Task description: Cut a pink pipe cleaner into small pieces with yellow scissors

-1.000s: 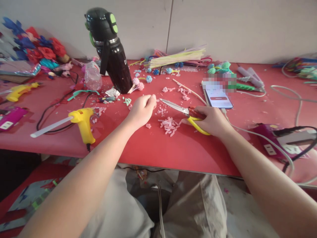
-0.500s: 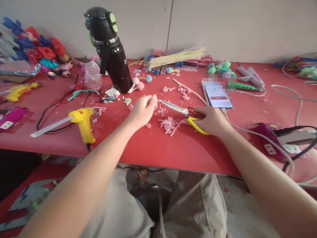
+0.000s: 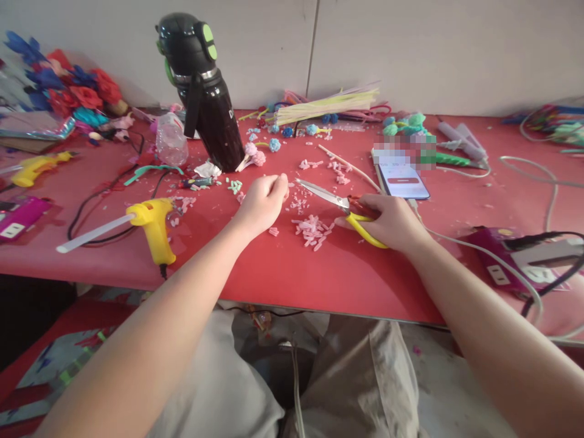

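My right hand [image 3: 392,220] grips a pair of scissors [image 3: 326,193] with yellow and red handles, the blades pointing left and looking closed. Their tip is a short way right of my left hand [image 3: 264,201]. That hand is closed, thumb pressed on the bent fingers; what it pinches, if anything, is too small or hidden to make out. Below the blades lies a pile of short pink fuzzy cuttings [image 3: 312,231]. Finer pink crumbs [image 3: 298,204] are strewn between the two hands.
A black bottle [image 3: 210,115] stands behind my left hand. A yellow glue gun [image 3: 155,228] lies left on the red table [image 3: 283,280]. Pipe cleaners [image 3: 326,108] are heaped at the back. A phone [image 3: 404,179], a white cable [image 3: 479,243] and a purple power strip [image 3: 497,261] lie right.
The scissors have shifted slightly to the right with my right hand, so a wider gap shows between their tip and my left hand. My left hand has barely moved.
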The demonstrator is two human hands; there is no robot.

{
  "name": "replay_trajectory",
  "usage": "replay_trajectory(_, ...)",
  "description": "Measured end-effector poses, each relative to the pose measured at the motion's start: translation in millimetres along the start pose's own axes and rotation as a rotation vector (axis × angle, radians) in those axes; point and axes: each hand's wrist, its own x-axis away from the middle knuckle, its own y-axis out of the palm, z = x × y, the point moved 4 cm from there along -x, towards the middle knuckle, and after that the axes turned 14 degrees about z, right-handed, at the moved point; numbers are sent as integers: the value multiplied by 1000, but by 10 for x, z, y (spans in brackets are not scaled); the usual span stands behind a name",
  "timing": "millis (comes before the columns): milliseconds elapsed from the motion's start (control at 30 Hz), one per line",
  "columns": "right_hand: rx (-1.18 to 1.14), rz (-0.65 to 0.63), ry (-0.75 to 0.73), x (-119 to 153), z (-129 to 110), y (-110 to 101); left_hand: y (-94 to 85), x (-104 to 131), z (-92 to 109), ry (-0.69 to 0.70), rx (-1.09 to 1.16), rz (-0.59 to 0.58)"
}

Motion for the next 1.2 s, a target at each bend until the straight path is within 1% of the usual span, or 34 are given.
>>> replay_trajectory(233,8,-8,-30,-3,-12,-2,13,14,-1,-31,21,-15)
replay_trajectory(400,-4,2,-20,-7,6,7,12,21,27,-55,23,-17)
replay_trajectory(600,-6,-22,-18,-8,12,21,21,20,11,-70,47,-27)
replay_trajectory(733,0,-8,-14,-19,7,20,20,19,-4,-62,58,-19)
replay_trajectory(933,7,-4,8,-25,-14,13,35,21,8,-84,60,-26)
replay_trajectory(1033,4,23,29,-23,2,15,23,21,7,-98,59,-24)
replay_trajectory(1133,-17,69,34,-24,31,15,11,45,21,-131,47,-66)
replay_trajectory(1200,-24,79,36,-25,49,19,23,87,63,-146,20,-144)
